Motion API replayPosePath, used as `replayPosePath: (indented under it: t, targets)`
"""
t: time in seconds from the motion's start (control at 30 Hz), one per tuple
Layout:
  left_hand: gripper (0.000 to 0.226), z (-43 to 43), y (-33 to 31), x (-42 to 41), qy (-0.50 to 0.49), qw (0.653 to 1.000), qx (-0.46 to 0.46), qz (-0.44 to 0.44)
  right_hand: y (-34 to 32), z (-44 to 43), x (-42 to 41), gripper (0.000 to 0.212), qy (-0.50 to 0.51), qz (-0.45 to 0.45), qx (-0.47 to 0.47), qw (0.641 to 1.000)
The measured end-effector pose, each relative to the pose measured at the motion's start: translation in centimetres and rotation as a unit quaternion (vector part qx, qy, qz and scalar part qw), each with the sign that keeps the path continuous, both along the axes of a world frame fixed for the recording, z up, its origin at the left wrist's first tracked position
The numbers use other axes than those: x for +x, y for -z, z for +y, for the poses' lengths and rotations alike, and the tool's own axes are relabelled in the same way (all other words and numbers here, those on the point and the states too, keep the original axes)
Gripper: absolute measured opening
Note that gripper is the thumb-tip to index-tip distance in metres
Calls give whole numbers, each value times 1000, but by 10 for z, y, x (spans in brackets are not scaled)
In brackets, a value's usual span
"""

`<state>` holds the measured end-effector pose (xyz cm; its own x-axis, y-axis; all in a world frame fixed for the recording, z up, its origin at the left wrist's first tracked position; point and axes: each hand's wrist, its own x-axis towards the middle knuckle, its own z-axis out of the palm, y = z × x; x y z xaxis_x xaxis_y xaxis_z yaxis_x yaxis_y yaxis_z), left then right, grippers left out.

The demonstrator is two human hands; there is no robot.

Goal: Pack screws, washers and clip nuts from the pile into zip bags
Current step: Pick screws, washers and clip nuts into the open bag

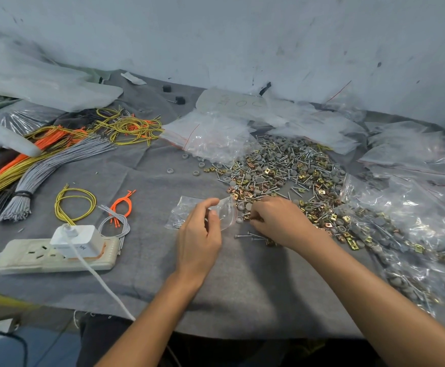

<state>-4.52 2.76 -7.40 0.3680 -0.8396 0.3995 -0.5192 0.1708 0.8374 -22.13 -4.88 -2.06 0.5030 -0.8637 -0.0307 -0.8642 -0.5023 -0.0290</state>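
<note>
A pile of screws, grey washers and brass clip nuts (282,168) spreads over the grey cloth at centre right. In front of it lies a small clear zip bag (187,209) with a red seal line and a few screws inside. My left hand (199,234) pinches the bag's open mouth between thumb and fingers. My right hand (279,221) is at the pile's near edge, fingers curled down over clip nuts; what they hold is hidden. A few loose screws (250,236) lie just below that hand.
Filled zip bags (401,234) are heaped at the right, empty bags (210,136) behind the pile. Wire bundles (44,160), small wire loops (74,205) and a power strip with charger (54,254) occupy the left. The table's front edge runs below my forearms.
</note>
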Motion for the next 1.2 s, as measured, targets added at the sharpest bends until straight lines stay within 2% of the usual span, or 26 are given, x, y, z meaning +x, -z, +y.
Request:
replayPosePath:
  t: [0.17, 0.23, 0.3, 0.33, 0.37, 0.43, 0.47, 0.53, 0.63, 0.87, 1.03, 1.2]
  targets:
    - [24, 0, 0, 0, 1, 1000, 1, 5, -5, 2, 7, 23, -8, 29, -17, 999]
    - [25, 1, -1, 0, 1, 1000, 1, 5, -11, 1, 3, 22, 14, -24, -12, 1000]
    - [27, 1, -2, 0, 0, 1000, 1, 4, -19, 2, -4, 18, 56, -157, 40, 985]
    - [28, 1, -2, 0, 0, 1000, 1, 2, -22, 4, -8, 15, 78, -254, 90, 960]
    - [28, 1, -2, 0, -1, 1000, 1, 0, -26, 8, -10, 13, 91, -356, 155, 917]
    - [28, 1, -3, 0, -3, 1000, 2, -4, -32, 15, -11, 10, 93, -511, 269, 811]
    - [28, 1, -3, 0, -2, 1000, 3, -4, -34, 18, -11, 10, 90, -547, 298, 777]
    - [27, 1, -3, 0, -2, 1000, 4, -1, -34, 23, -7, 12, 88, -566, 310, 759]
    - [25, 2, -3, -1, -6, 1000, 0, -1, -30, 25, 0, 16, 92, -544, 283, 785]
    - [25, 3, -5, -1, -6, 1000, 5, -3, -15, 23, 28, 7, 44, -400, 143, 904]
    - [25, 3, -4, 0, -8, 1000, -3, -8, -14, 23, 43, 7, 29, -284, 80, 955]
    - [25, 2, -3, 1, -2, 1000, -3, -9, -19, 27, 51, 9, -4, -205, 54, 977]
